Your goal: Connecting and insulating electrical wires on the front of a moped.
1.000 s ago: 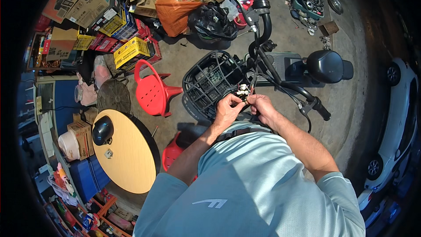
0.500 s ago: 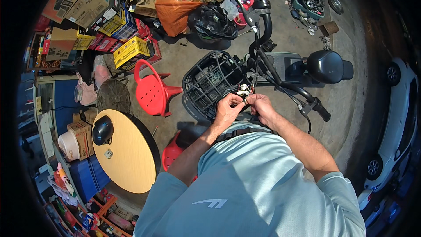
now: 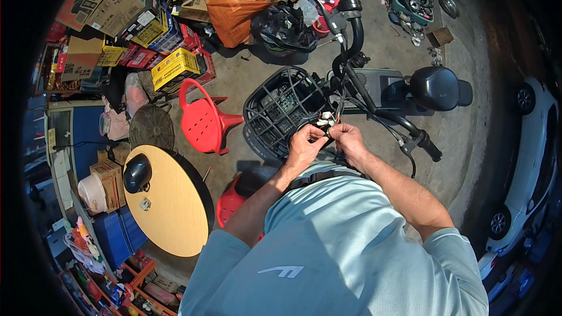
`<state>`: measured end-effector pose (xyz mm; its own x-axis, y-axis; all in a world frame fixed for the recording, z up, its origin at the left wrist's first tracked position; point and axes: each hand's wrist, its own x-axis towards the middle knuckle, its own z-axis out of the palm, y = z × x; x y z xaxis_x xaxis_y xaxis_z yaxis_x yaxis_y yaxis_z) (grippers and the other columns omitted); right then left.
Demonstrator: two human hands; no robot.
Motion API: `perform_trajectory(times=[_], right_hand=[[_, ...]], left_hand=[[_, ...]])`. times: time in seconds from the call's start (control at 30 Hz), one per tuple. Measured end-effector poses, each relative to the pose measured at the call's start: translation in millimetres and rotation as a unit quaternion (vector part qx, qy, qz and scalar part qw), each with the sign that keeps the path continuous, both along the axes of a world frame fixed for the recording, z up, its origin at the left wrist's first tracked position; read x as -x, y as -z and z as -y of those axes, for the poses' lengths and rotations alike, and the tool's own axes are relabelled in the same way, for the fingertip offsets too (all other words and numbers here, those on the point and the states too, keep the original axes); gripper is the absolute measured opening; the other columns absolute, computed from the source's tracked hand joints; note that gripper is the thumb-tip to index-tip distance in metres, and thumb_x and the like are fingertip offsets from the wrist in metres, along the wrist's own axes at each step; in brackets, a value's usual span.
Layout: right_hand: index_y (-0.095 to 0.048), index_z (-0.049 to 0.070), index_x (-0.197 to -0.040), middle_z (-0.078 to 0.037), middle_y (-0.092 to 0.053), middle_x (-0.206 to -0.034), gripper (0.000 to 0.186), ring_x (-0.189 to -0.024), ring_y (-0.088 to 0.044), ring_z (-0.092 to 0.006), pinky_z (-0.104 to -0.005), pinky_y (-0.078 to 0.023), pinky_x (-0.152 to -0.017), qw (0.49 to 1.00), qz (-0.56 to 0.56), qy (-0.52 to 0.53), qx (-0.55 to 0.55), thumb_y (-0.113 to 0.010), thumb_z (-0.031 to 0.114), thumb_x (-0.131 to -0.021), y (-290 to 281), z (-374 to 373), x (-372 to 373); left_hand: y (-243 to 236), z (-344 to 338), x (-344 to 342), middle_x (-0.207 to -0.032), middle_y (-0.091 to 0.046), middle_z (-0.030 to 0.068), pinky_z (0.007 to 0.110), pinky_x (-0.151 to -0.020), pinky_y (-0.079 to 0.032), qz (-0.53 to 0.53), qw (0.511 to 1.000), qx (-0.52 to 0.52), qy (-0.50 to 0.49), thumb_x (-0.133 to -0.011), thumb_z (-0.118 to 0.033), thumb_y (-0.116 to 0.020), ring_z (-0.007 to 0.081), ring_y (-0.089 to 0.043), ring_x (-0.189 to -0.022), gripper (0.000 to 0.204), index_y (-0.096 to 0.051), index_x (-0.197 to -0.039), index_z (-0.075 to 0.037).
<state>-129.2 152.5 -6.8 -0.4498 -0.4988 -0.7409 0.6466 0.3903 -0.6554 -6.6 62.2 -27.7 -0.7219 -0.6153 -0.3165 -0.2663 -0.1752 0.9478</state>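
Note:
Both my hands meet at the front of an electric scooter, beside its black wire basket (image 3: 285, 96). A bundle of wires with white plug connectors (image 3: 325, 118) sticks up just beyond my fingertips. My left hand (image 3: 305, 143) is closed in a pinch, thumb against fingers. Close against it, my right hand (image 3: 348, 139) also pinches. Something small and dark, seemingly part of the wiring, sits between the fingertips, too small to make out fully. The black handlebar (image 3: 374, 108) runs past my right hand, cables hanging from it.
Left of the basket stands a red plastic chair (image 3: 202, 118). A round wooden table (image 3: 167, 210) carries a black helmet (image 3: 137, 173). Stacked boxes (image 3: 175, 69) and a black bag (image 3: 284, 29) lie at the back. The scooter's black seat (image 3: 434, 89) is to the right; a white car (image 3: 530, 164) stands beyond.
My hands stay in nearly the same place, pinching. The right fingers have shifted very slightly, and the white connectors have moved a little.

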Motion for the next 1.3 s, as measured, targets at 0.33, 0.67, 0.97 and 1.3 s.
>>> perform_trajectory(times=[0.33, 0.67, 0.97, 1.3], right_hand=[[-0.061, 0.002, -0.085, 0.001, -0.057, -0.071, 0.006, -0.061, -0.046, -0.0059, -0.0221, -0.037, -0.054, 0.997, -0.068, -0.027, 0.004, -0.064, 0.007, -0.084, -4, -1, -2], [-0.06, -0.001, -0.083, -0.001, -0.059, -0.074, 0.006, -0.067, -0.051, -0.008, -0.0235, -0.043, -0.061, 0.985, -0.153, -0.07, 0.024, -0.063, 0.005, -0.083, 12, -3, -2], [-0.059, -0.002, -0.08, -0.003, -0.059, -0.069, 0.01, -0.064, -0.051, -0.0094, -0.0266, -0.043, -0.059, 0.96, -0.257, -0.099, 0.049, -0.062, 0.007, -0.082, 23, -7, -3], [-0.058, -0.002, -0.081, -0.003, -0.058, -0.069, 0.01, -0.064, -0.051, -0.0096, -0.0274, -0.043, -0.058, 0.95, -0.286, -0.11, 0.053, -0.063, 0.006, -0.082, 22, -8, -2]], left_hand=[[1, -2, 1, -0.081, -0.063, 0.0048, 0.024, -0.071, -0.049, -0.041, 0.999, -0.026, -0.007, -0.077, -0.002, -0.07, 0.0095, -0.059, -0.075, 0.016, -0.059, -0.088, 0.0], [6, -2, 0, -0.082, -0.063, 0.0047, 0.022, -0.07, -0.049, -0.074, 0.993, -0.095, -0.015, -0.079, 0.0, -0.068, 0.0087, -0.06, -0.076, 0.014, -0.059, -0.088, 0.001], [4, -2, 2, -0.081, -0.063, 0.0053, 0.021, -0.069, -0.05, -0.054, 0.992, -0.107, -0.027, -0.076, 0.003, -0.069, 0.0085, -0.06, -0.075, 0.015, -0.059, -0.087, 0.001], [5, -2, 5, -0.081, -0.062, 0.0038, 0.021, -0.068, -0.049, -0.043, 0.991, -0.12, -0.033, -0.076, 0.002, -0.07, 0.0079, -0.058, -0.074, 0.016, -0.059, -0.088, 0.001]])
